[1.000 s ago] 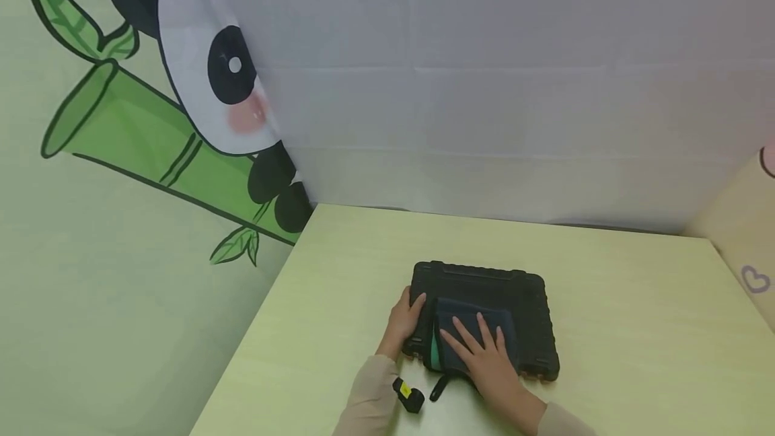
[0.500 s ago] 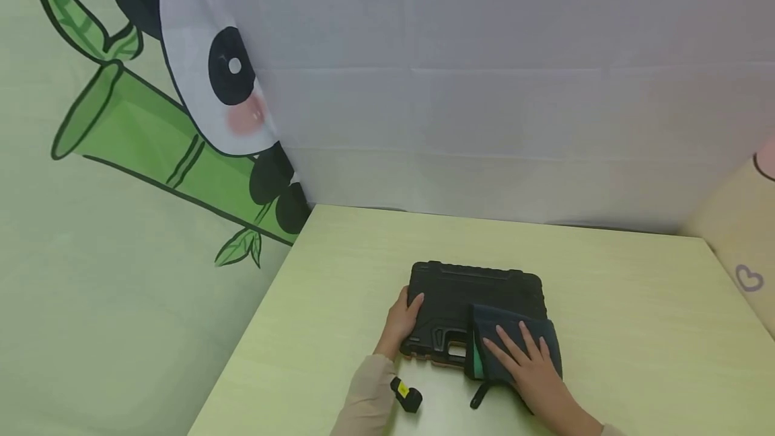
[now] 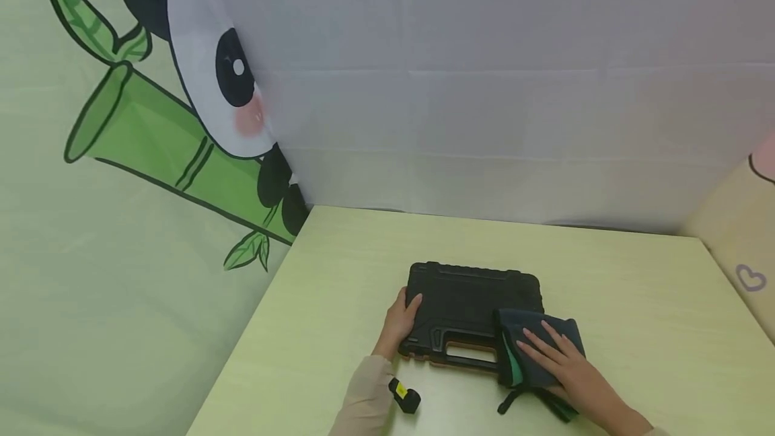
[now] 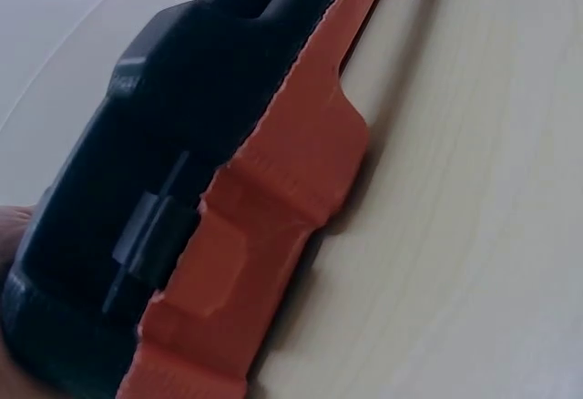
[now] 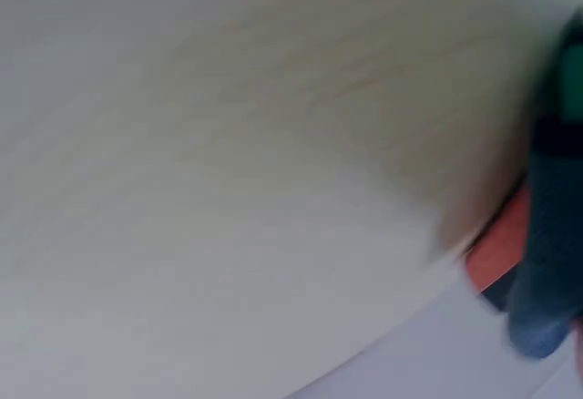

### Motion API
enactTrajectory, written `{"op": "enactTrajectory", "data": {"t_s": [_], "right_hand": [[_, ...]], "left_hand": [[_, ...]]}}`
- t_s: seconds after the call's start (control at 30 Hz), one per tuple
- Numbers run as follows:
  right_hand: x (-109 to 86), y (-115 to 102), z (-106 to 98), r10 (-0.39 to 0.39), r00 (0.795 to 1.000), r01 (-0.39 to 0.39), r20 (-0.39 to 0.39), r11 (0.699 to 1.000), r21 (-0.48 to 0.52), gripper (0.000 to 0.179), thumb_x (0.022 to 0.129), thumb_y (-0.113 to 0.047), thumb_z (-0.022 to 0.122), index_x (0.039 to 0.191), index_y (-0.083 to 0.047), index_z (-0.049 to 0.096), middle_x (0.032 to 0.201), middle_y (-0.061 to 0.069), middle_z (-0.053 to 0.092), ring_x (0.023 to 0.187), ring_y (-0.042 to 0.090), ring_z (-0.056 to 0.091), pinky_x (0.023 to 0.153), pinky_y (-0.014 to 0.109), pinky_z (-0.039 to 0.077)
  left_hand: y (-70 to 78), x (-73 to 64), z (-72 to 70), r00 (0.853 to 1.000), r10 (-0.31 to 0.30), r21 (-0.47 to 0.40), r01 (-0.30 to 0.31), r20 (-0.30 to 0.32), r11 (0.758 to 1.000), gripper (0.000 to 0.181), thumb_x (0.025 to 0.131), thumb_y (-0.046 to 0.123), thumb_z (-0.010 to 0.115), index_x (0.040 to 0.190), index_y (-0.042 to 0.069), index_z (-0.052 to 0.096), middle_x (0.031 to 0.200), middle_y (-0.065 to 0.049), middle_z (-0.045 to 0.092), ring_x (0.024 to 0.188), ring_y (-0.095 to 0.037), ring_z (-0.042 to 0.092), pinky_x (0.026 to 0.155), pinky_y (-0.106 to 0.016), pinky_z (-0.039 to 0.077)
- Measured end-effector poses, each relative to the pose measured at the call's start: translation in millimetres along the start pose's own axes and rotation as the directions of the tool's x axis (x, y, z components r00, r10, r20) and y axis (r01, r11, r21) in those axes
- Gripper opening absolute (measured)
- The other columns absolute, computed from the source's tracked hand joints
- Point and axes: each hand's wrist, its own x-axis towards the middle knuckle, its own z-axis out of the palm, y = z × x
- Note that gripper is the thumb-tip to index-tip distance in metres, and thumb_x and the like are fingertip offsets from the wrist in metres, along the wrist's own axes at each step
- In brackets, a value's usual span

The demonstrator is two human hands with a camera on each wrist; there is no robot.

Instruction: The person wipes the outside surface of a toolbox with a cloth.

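Observation:
A black hard plastic carrying case (image 3: pixel 472 288) lies on the table, its handle toward the person. My left hand (image 3: pixel 396 321) grips the case's left edge. The left wrist view shows the case's black upper shell and orange lower half (image 4: pixel 264 171) from the side. My right hand (image 3: pixel 572 372) rests with spread, straight fingers on a folded dark blue cloth pouch (image 3: pixel 527 325) with green inside and a dangling black strap. The pouch overlaps the case's front right corner. The right thumb is hidden. At the right wrist view's edge, the pouch (image 5: pixel 551 235) is blurred.
A small black object with a yellow label (image 3: pixel 406 397) lies beside the left forearm, in front of the case. The pale wooden table (image 3: pixel 654 295) extends to a white cloth backdrop (image 3: pixel 496 113). A printed panda and bamboo curtain (image 3: pixel 145 140) hangs at the left.
My right hand has moved the pouch rightward from the middle of the case to its front right corner, uncovering the handle. The left hand has kept its hold on the case.

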Motion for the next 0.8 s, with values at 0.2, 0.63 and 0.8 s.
{"op": "enactTrajectory", "data": {"t_s": [0.2,0.63,0.8], "right_hand": [[-1.4,-11,8,-0.087,0.996,0.089,-0.025,0.994,0.067,0.077,0.078,-0.058,0.050,0.139,-0.012,0.042,0.144,0.008,0.040,0.143,0.024,0.014,0.113,0.014,-0.004],[56.8,-49,28,-0.123,0.992,0.124,0.019,0.991,-0.050,0.095,0.054,-0.026,0.084,0.139,-0.024,0.041,0.143,-0.002,0.042,0.140,0.017,0.025,0.116,0.034,0.016],[78.7,-52,34,-0.103,0.992,0.104,0.068,0.995,-0.008,0.087,0.062,-0.029,0.080,0.140,-0.025,0.040,0.143,-0.001,0.043,0.127,0.027,0.044,0.097,0.048,0.042]], "left_hand": [[-7.2,-7.5,-6.4,1.000,0.018,0.008,-0.018,0.022,1.000,0.058,0.097,0.039,0.039,0.137,-0.003,0.034,0.134,-0.028,0.045,0.122,-0.043,0.044,0.098,-0.054,0.037],[-16.4,2.9,-1.9,0.997,0.058,-0.006,-0.058,-0.042,0.998,0.069,0.093,0.054,0.037,0.139,0.002,0.033,0.135,-0.025,0.045,0.123,-0.041,0.045,0.098,-0.052,0.038],[-7.7,3.5,6.0,0.996,0.063,-0.003,-0.064,-0.056,0.998,0.067,0.094,0.052,0.038,0.138,0.001,0.036,0.133,-0.025,0.048,0.120,-0.041,0.047,0.095,-0.051,0.041]]}}
